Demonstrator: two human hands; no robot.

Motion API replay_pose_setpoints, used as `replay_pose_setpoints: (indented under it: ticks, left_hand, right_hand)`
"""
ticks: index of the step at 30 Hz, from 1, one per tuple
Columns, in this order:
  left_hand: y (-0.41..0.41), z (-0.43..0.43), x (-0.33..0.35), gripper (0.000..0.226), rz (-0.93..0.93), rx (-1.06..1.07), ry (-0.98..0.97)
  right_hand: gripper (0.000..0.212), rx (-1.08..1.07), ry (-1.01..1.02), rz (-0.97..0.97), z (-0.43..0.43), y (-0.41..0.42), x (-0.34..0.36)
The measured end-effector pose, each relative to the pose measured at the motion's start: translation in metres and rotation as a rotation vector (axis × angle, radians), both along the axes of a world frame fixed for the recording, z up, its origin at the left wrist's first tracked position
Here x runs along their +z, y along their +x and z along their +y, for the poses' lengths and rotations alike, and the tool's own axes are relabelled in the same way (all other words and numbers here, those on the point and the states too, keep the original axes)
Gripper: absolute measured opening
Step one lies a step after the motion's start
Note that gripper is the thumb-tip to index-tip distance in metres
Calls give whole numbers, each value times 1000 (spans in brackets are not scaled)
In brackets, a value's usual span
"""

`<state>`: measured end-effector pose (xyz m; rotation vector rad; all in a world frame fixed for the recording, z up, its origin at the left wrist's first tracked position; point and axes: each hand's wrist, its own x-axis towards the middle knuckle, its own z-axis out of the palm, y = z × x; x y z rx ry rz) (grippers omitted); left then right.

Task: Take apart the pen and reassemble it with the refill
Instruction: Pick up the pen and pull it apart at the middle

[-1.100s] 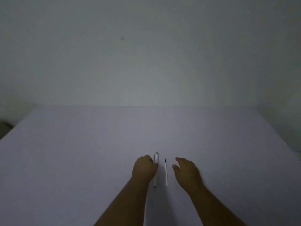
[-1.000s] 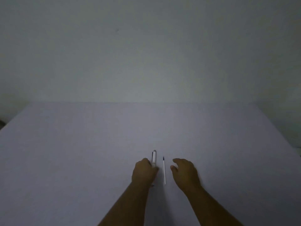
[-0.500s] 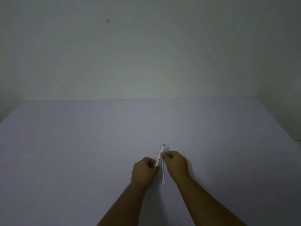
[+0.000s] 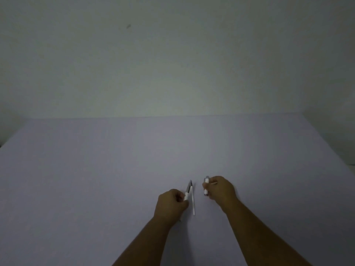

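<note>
Both hands are closed on parts of the pen, apart from one another above the pale worktop. On the left, the left hand is curled into a loose fist around the pen body, whose far end sticks out past the knuckles and points away from the person, tilted slightly rightward. Just to the right of that fist, the refill lies flat on the worktop, a thin white stick with a dark tip at its far end; that tip sits right beside the barrel's exposed end, and whether they touch cannot be told. Further right, the right hand pinches the cap between thumb and fingertips, holding it nearly upright and clear of the barrel.

So the cap appears to be off, and the taking apart is only begun. To do this step well, the right hand should set the cap down well to the right, lying flat so it does not roll toward the refill or off the edge. The left hand should keep a firm hold low on the barrel, leaving the far end free for the right fingers to twist or pull the next section. The loose refill is light and lies close to the left knuckles; a careless shift of that hand could knock it away, so moves should stay small.
</note>
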<state>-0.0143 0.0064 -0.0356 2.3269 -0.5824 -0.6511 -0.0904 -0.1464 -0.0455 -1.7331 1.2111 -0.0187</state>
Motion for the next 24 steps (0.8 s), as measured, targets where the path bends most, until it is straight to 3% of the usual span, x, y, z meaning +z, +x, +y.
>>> replay_pose_setpoints:
  ticks: [15, 19, 24]
  left_hand:
    - [-4, 2, -1, 23, 25, 89, -35]
    - [-4, 2, 1, 22, 8, 71, -39]
    - [-12, 0, 13, 13, -26, 11, -50]
  right_hand:
    - [13, 16, -116, 14, 29, -1, -14]
    - [30, -13, -168, -3, 27, -4, -7]
    - [35, -23, 52, -210, 31, -5, 13]
